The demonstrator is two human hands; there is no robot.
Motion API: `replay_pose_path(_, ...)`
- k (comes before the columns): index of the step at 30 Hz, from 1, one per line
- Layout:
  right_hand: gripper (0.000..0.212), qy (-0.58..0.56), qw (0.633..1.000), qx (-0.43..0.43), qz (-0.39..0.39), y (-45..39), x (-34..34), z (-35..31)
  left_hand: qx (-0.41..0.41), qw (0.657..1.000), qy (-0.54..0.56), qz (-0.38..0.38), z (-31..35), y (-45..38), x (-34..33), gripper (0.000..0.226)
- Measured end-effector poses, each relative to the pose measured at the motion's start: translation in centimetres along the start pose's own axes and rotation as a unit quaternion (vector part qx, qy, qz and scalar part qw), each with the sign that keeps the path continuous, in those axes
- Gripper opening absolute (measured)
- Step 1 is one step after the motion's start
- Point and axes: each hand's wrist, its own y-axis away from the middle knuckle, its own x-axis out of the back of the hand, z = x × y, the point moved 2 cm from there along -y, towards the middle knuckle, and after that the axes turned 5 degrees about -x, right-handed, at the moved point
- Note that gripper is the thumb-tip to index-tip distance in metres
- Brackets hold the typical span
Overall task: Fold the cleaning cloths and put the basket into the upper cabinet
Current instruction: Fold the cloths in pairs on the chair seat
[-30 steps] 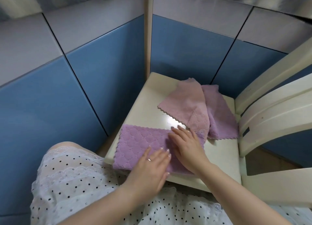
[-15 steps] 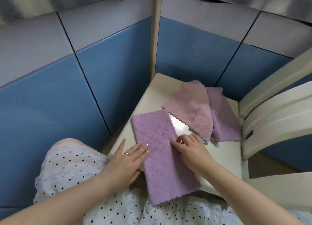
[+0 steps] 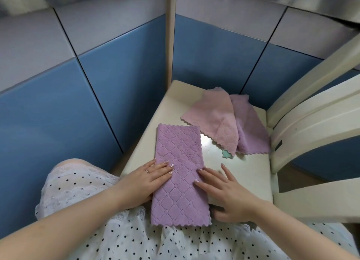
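Both hands lie flat, fingers straight, neither curled round anything. The left hand presses its fingertips onto the left edge of the purple quilted cloth; the right hand rests its fingertips on the right edge, with the palm and outer fingers spread on the cream chair seat beside it. So each grip is fully open, only pinning and smoothing the fabric, holding nothing.

The purple cloth looks folded once into a long strip. It runs away from the person, its far end flat on the seat and its near scalloped end hanging off the front edge onto the dotted white dress. I would judge a further fold across its length is the likely next step.

Farther back on the seat, a pink cloth lies loose with one corner turned up, overlapping a second purple cloth that sits rumpled against the chair back. A small bit of green cloth peeks out from under the pink one. None of these looks folded.

No basket shows anywhere, nor the upper cabinet; only blue lower cabinet doors surround the chair. By my reckoning the task is at an early stage: one cloth partly done, several waiting, basket step untouched.
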Motion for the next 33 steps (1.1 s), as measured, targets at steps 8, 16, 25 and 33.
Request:
replay_pose_path(8,0.052,-0.021,0.983,-0.018,0.182,-0.4,-1.3,-1.9,0.030,0.991,0.130,0.026,0.3,-0.1,0.2,0.050)
replay_pose_path(16,0.019,-0.394,0.858,-0.239,0.227,-3.3,3.9,-1.6,0.313,0.779,0.496,0.219,-0.4,-1.9,4.0,0.040)
replay_pose_path(25,0.016,-0.388,0.839,-0.339,0.175,-10.1,5.2,1.8,0.433,0.720,0.502,0.206,-3.1,-4.8,3.4,0.067)
replay_pose_path(33,0.014,-0.322,0.849,-0.402,0.120,-12.1,4.3,2.7,0.447,0.765,0.437,0.154,-3.9,-5.5,2.7,0.052)
